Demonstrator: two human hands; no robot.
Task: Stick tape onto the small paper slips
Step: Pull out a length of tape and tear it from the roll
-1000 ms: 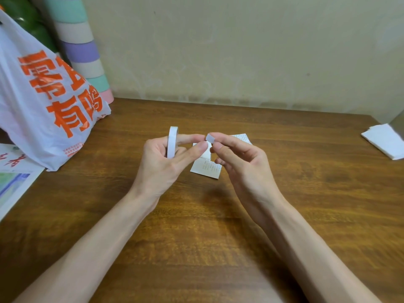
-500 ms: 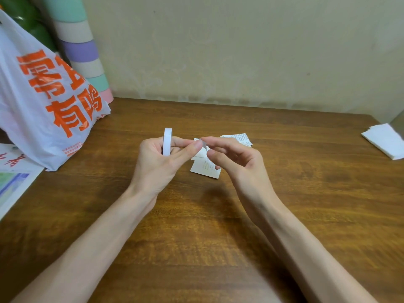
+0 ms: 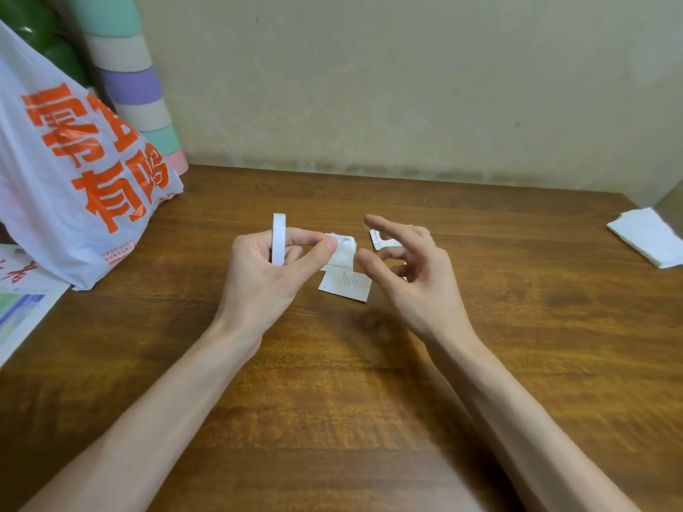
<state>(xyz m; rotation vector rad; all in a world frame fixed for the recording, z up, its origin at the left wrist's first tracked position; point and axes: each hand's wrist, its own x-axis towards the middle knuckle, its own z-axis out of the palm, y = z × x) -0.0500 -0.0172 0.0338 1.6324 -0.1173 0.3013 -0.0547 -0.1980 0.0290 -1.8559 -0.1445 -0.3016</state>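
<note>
The left hand [image 3: 266,275] grips a white tape roll [image 3: 278,238] standing on edge above the table [image 3: 332,400], with thumb and index finger pinched together just past it. The right hand [image 3: 410,275] hovers near it, fingers loosely spread and holding nothing. The small paper slips [image 3: 345,286] lie between the hands, midway between the table's side edges and nearer its far edge.

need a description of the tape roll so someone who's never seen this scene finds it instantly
Start at the wooden table and find the left hand over its middle. The tape roll is the narrow white ring standing on edge, gripped in that hand's fingers. Unlike the flat paper slips lying just to its right, it is a hoop held off the table.
</note>
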